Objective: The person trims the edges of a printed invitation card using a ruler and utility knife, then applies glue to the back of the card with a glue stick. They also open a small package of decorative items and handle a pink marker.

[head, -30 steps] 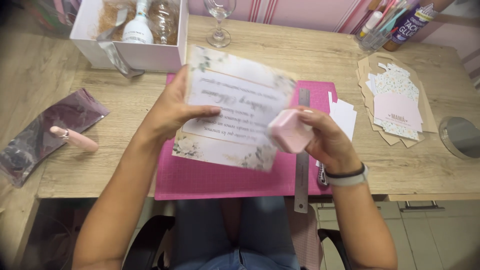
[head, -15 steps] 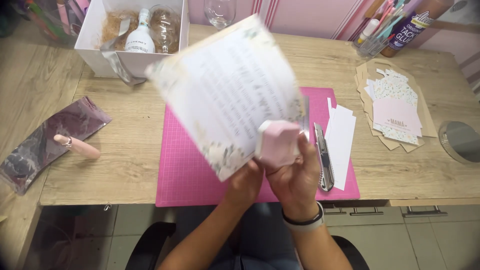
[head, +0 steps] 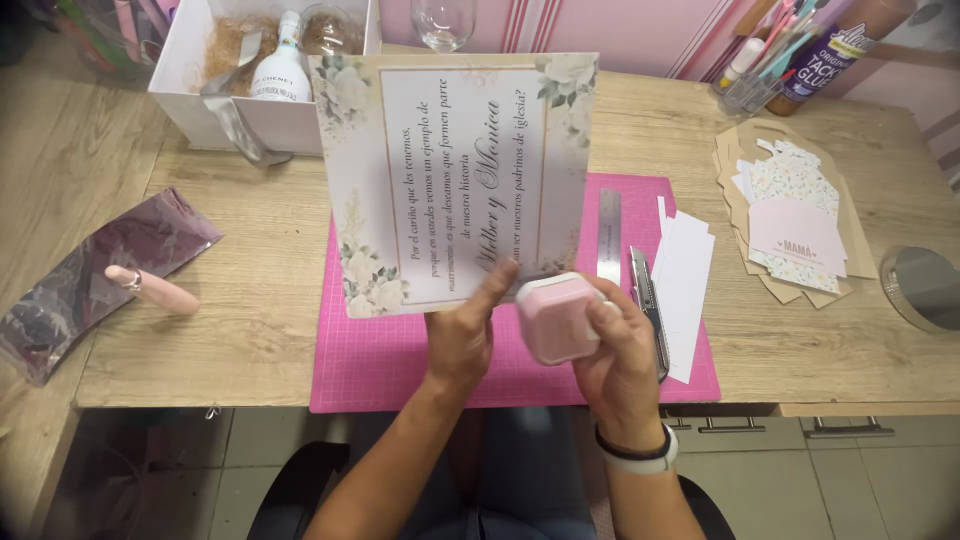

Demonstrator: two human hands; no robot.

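My left hand point(head: 462, 335) pinches the near edge of a printed floral card point(head: 455, 180), holding it up turned sideways over a pink cutting mat point(head: 380, 365). My right hand point(head: 620, 355) grips a small pink corner punch point(head: 560, 317) set against the card's near right corner. A band sits on my right wrist.
On the mat's right side lie a metal ruler point(head: 608, 235), a craft knife point(head: 648, 305) and white paper strips point(head: 685, 270). A stack of cut paper shapes point(head: 790, 225) lies right, a white gift box point(head: 265, 70) with a bottle far left, and a foil bag point(head: 100, 270) with a pink tool at left.
The card has been turned from tilted to sideways and held up square. Both hands came together at its near edge, with the punch now at the card's near right corner.
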